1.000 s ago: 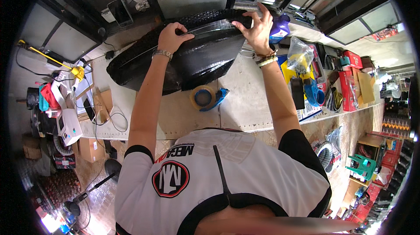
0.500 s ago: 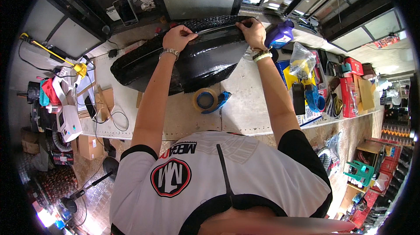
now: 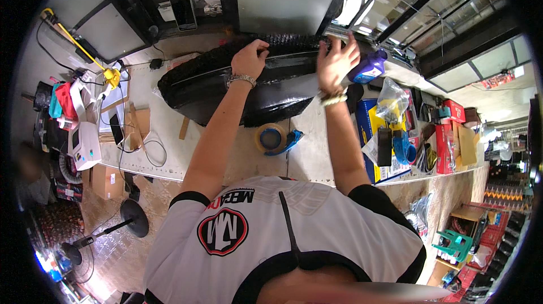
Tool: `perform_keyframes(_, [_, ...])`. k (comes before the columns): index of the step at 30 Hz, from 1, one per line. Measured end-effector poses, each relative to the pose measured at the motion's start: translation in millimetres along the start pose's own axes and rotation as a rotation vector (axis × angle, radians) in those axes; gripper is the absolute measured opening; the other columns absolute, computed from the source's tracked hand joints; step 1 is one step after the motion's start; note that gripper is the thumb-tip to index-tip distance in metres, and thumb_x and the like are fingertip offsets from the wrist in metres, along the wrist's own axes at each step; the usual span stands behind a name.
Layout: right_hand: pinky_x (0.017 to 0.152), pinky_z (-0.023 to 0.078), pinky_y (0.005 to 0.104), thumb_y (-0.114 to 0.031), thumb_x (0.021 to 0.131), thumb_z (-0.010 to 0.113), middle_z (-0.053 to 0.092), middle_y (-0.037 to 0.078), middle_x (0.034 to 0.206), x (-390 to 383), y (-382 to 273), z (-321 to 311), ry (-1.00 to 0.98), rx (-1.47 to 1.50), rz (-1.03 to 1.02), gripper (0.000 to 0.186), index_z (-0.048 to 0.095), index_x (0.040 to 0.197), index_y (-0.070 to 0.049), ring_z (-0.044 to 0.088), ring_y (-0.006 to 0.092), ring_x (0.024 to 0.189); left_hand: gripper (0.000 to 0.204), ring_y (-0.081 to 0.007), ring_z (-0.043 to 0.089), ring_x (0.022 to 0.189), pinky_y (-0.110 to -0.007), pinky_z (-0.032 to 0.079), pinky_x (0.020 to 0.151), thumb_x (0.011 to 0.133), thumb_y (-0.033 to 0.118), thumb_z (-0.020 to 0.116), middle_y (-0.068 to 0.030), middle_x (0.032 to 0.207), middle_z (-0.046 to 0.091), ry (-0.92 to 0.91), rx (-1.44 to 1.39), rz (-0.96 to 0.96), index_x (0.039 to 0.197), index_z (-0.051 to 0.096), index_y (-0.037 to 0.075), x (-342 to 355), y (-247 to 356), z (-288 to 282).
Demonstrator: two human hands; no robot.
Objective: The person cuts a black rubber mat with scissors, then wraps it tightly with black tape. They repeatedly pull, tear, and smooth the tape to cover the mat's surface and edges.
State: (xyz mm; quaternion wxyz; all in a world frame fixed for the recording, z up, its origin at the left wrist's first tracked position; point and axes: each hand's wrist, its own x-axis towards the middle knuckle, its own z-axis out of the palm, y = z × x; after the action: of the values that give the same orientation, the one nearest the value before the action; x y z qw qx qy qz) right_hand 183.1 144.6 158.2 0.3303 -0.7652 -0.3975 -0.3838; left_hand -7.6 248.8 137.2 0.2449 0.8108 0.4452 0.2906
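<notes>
Pale workbench [image 3: 317,134] by a frosted pane [image 3: 288,1]; long black plastic-wrapped bundle [image 3: 277,86] across its far side.
From where I stand: left hand [image 3: 249,59] on bundle's upper side, fingers curled close, can't tell if gripping; right hand [image 3: 336,65] at its right end, fingers spread, contact unclear. Bundle glossy, creased, tapered left, bubble-textured along far edge.

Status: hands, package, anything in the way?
Left hand curled on black plastic-wrapped package. Right hand open at its right end, contact unclear. Blue tape dispenser in front, purple bottle by right hand.
</notes>
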Motion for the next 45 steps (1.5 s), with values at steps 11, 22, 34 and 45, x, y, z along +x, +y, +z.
perform_keyframes(11, [0.11, 0.029, 0.0486, -0.038, 0.096, 0.053, 0.062, 0.011, 0.125, -31.0, 40.5, -6.6, -0.424, 0.345, -0.198, 0.043, 0.063, 0.12, -0.005, 0.052, 0.0309, 0.124, 0.032, -0.0341, 0.064, 0.091, -0.043, 0.049, 0.083, 0.081, 0.024, 0.069, -0.0123, 0.097, 0.067, 0.175, 0.137, 0.668, 0.109, 0.062, 0.009, -41.8, 31.7, -18.1])
perform_keyframes(22, [0.094, 0.046, 0.0323, -0.022, 0.095, 0.062, 0.062, 0.01, 0.119, -187.3, 110.4, -46.9, -1.183, 0.672, 0.488, 0.044, 0.049, 0.132, -0.002, 0.058, 0.0176, 0.11, 0.081, -0.0345, 0.061, 0.095, -0.049, 0.045, 0.087, 0.089, 0.034, 0.061, -0.0197, 0.105, 0.064, -0.599, 0.171, 0.206, 0.154, 0.015, 0.016, -241.6, -18.7, 90.9])
perform_keyframes(34, [0.083, 0.049, 0.0307, -0.03, 0.092, 0.065, 0.067, 0.003, 0.086, -135.5, 55.1, -144.9, -1.716, 1.305, 0.715, 0.027, 0.068, 0.097, -0.004, 0.061, 0.0129, 0.085, 0.061, -0.0406, 0.057, 0.106, -0.046, 0.044, 0.095, 0.097, 0.027, 0.048, -0.024, 0.117, 0.059, -0.682, -0.272, 0.233, 0.152, 0.022, 0.022, -264.2, 33.8, -74.3])
perform_keyframes(45, [0.084, 0.052, 0.0294, -0.024, 0.096, 0.061, 0.069, 0.011, 0.098, -71.4, 60.8, -130.9, -1.546, 1.238, 0.837, 0.03, 0.064, 0.108, 0.003, 0.067, 0.0187, 0.09, 0.066, -0.0417, 0.053, 0.113, -0.047, 0.041, 0.1, 0.093, 0.024, 0.055, -0.0245, 0.125, 0.054, -0.674, -0.09, 0.035, 0.152, 0.025, 0.021, -267.9, -7.5, -115.0])
